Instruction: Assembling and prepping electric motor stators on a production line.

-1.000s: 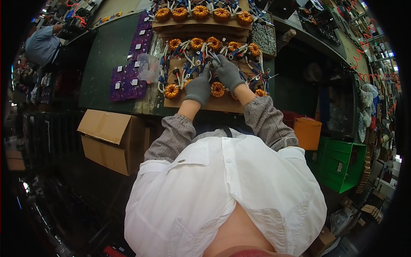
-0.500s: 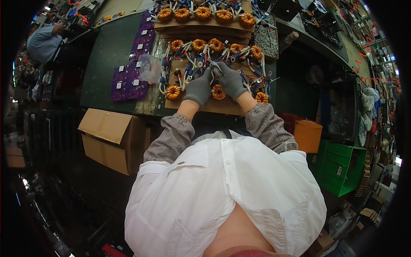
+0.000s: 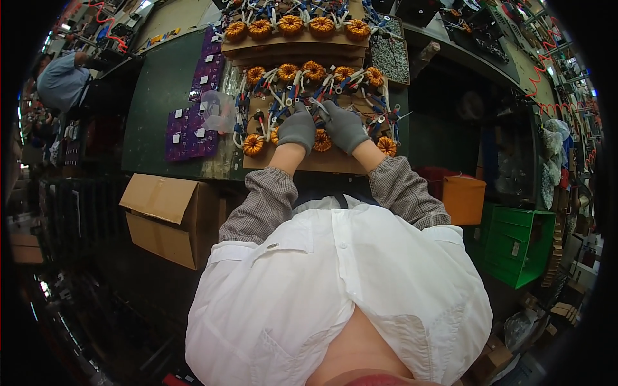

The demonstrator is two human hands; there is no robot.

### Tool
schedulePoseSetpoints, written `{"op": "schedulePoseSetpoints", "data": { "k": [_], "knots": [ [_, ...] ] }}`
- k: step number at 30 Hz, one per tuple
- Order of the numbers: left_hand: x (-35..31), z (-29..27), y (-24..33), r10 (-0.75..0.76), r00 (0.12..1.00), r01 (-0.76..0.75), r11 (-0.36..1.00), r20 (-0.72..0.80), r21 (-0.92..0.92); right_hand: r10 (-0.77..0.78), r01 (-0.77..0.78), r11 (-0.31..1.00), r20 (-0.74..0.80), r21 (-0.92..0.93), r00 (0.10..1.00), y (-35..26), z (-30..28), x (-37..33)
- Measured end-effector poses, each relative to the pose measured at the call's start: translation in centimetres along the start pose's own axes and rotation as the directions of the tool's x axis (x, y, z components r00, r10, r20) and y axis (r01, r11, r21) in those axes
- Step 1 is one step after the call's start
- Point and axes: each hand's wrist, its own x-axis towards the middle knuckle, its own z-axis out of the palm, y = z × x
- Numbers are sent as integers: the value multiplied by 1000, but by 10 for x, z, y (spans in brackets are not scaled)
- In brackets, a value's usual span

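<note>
Grey gloves cover both hands over a cardboard sheet [image 3: 283, 161] that bears copper-wound ring coils [image 3: 313, 70] with white, blue and red wire leads. My left hand [image 3: 297, 130] is closed, its fingertips pinched among the leads; a wire lead seems to be between them. Beside it, my right hand [image 3: 344, 128] is closed too. A slim, light grey piece [image 3: 316, 103] sticks out from its fingertips toward the left hand, too small to name. One coil [image 3: 322, 140] lies between the two hands, and another is partly hidden by the left one.
Farther back, stacked cardboard layers [image 3: 293, 48] carry more coils. Purple boards [image 3: 187, 133] and a clear plastic bag [image 3: 219, 112] lie left, a tray of small metal parts [image 3: 390, 58] right. A carton [image 3: 164, 215] and a green crate [image 3: 518, 248] flank me. Another person [image 3: 62, 82] sits far left.
The view has shifted slightly. My left hand has drawn a little away from the right, and the gap between their fingertips is wider. Both stay closed among the leads.
</note>
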Motion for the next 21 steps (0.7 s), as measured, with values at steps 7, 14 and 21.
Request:
{"op": "schedulePoseSetpoints", "data": {
  "k": [7,14,21],
  "knots": [
    [12,-1,3,-85,996,87,994,30,-59,-56,57,996,19,-64,998,-6,10,14],
    [6,6,-8,-116,993,101,945,-31,-311,-38,36,997,-23,-67,999,9,19,-1],
    [-7,56,-23,-193,881,-183,704,-432,-687,-16,156,910,-343,385,939,3,23,-3]
  ]
}}
